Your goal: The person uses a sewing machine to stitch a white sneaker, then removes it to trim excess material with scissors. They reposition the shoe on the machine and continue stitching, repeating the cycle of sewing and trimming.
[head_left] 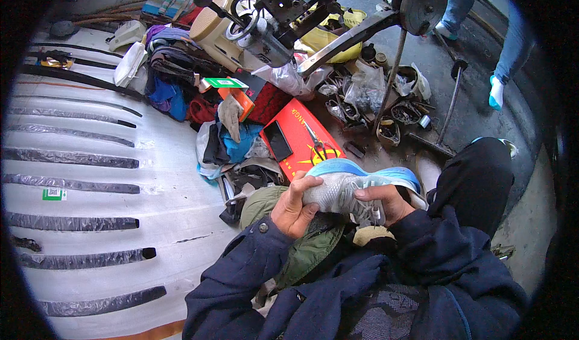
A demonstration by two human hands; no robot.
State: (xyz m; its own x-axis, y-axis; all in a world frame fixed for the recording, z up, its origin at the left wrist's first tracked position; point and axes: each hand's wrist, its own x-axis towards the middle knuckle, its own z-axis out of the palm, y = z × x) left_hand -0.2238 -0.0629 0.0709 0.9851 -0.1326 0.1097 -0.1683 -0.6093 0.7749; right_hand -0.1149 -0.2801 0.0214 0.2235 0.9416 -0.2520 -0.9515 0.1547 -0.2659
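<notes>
A grey knit sneaker [338, 188] with a blue and white sole lies sideways between my hands, over my lap. My left hand [295, 207] grips one end of it, thumb and fingers on the grey upper. My right hand [389, 201] holds it around the laced opening, thumb by the laces. A beige pad or cloth piece [373, 236] shows just under the shoe, and green fabric [301, 255] lies beneath my left hand. Just beyond the shoe, a red box [304, 123] carries a black phone [277, 142] and metal scissors [316, 144].
A black cast-iron machine [325, 11] stands over heaped clothes [163, 69], a yellow bag [329, 41] and small parts in plastic bags [368, 87]. A white panel with dark strips [169, 207] spans the left. Another person's legs [506, 56] are at upper right, near metal rods [449, 108].
</notes>
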